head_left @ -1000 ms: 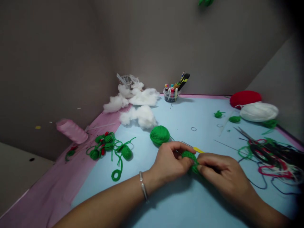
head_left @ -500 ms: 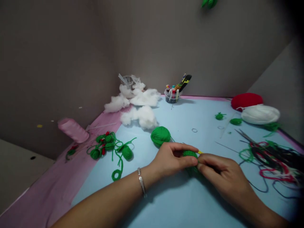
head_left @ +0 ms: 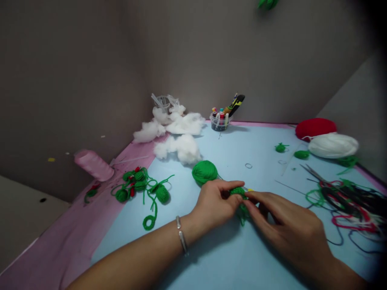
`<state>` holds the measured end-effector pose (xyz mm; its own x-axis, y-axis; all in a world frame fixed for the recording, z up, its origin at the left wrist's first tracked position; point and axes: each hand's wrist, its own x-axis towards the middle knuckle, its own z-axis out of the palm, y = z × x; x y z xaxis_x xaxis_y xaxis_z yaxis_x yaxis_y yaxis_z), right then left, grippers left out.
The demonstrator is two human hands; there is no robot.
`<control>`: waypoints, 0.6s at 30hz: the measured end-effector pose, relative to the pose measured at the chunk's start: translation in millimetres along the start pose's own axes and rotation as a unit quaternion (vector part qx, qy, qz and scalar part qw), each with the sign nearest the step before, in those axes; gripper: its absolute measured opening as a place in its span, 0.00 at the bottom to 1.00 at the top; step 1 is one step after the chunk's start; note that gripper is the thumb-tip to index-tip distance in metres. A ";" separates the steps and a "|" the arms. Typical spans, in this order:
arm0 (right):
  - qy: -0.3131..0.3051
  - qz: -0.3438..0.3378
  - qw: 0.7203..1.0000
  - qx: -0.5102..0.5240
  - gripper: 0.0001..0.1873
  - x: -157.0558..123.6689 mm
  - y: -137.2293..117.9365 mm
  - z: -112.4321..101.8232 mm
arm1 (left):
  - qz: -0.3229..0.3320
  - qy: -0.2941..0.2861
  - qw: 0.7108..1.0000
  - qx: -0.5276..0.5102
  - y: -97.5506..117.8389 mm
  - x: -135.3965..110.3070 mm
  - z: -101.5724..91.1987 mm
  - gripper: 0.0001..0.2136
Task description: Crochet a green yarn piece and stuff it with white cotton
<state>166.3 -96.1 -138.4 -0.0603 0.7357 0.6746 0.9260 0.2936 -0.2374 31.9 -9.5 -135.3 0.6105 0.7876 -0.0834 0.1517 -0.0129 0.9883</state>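
Note:
Between the thumb and fingers of my left hand is a small green crochet piece, its lower part hanging under the thumb. My right hand is closed at the right edge of this piece, thumb and index fingertips touching it. A crochet hook shows just past the right index finger, only a bit of its yellow handle and thin metal shaft in sight; the rest is hidden by the hand. From the green yarn ball behind my left hand, a strand runs toward the piece.
Finished green and red crochet bits lie at left, near a pink thread cone. White stuffing and a pen cup stand farther back. At right are scissors, tangled yarn scraps, a red skein and a white skein.
My right hand has turned and its fingertips have come onto the crochet piece; less of the yellow hook handle shows. The piece and my left fingers have shifted slightly left.

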 end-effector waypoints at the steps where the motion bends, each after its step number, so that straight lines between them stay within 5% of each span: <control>1: -0.003 -0.004 1.000 -0.017 0.05 -0.8 0.4 0.1 | 0.020 0.008 0.999 0.026 0.0 -1.3 0.9 0.16; 8: 0.000 -0.004 0.997 -0.080 0.08 -0.8 0.3 0.5 | 0.084 0.059 0.988 0.116 4.7 -9.5 8.4 0.16; 12: -0.018 0.116 0.993 0.025 0.09 5.4 -1.7 -2.1 | 0.080 0.067 0.987 0.118 3.0 -7.3 8.2 0.17; 18: -0.062 0.280 0.941 0.181 0.09 8.6 2.7 0.7 | 0.080 0.024 0.989 0.120 -0.6 -2.1 0.7 0.15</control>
<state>168.1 -88.6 -133.7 0.3351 0.8961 0.2912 0.6398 0.0105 -0.7685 31.1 -11.6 -135.8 0.6049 0.7920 0.0825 0.2405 -0.2805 0.9292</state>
